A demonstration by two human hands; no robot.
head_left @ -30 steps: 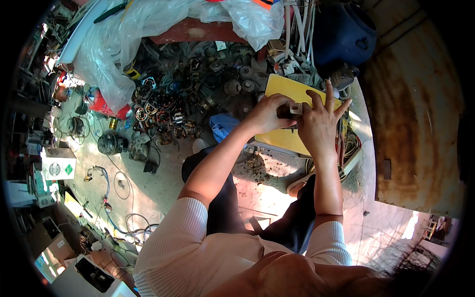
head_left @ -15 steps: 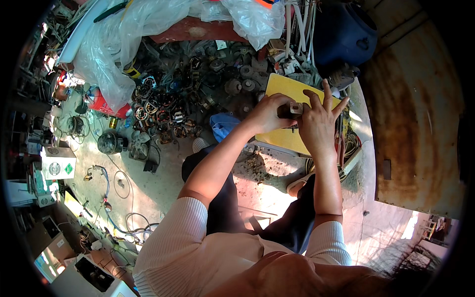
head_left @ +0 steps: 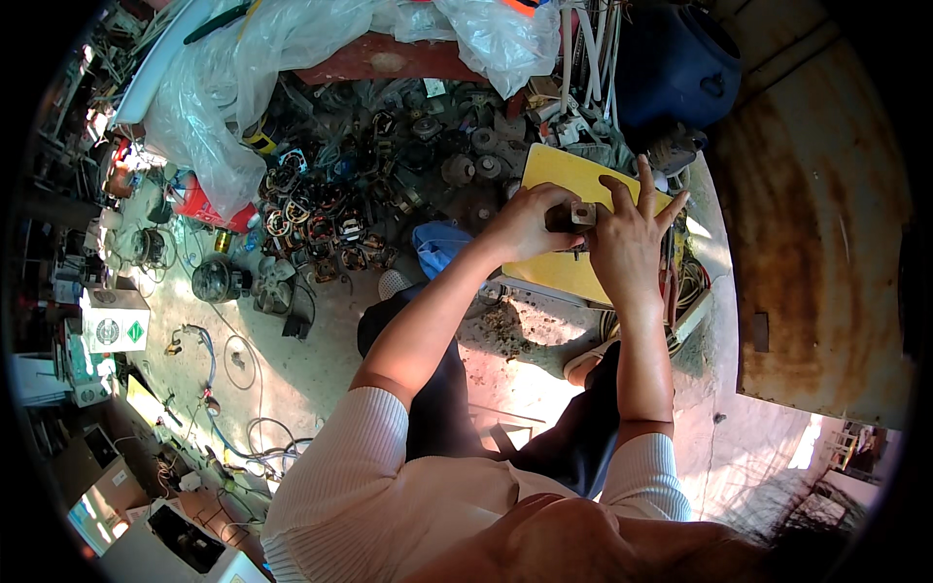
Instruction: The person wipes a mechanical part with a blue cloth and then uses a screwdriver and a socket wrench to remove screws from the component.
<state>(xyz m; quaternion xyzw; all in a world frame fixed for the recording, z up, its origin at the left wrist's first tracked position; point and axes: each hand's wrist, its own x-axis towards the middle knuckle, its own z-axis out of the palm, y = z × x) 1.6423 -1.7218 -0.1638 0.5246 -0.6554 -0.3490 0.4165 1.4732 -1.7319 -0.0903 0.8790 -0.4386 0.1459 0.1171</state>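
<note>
My left hand (head_left: 528,222) is closed round a small dark part with a pale squarish end (head_left: 581,213), above a yellow board (head_left: 555,272). My right hand (head_left: 625,236) meets that part from the right, thumb side against it, its other fingers lifted and spread over the board; what its thumb grips underneath is hidden. The board rests on a grey base, and the underside of the part is out of sight behind my fingers.
Tangled motor parts (head_left: 311,223), a blue bag (head_left: 435,246), clear plastic sheeting (head_left: 204,117) and a red bucket (head_left: 209,204) lie ahead and left. A blue drum (head_left: 671,68) and rusty metal sheet (head_left: 816,243) stand right. Cables (head_left: 209,408) cross the floor on the left.
The raised fingers of my right hand shift slightly. My left hand and the part between my hands stay almost still.
</note>
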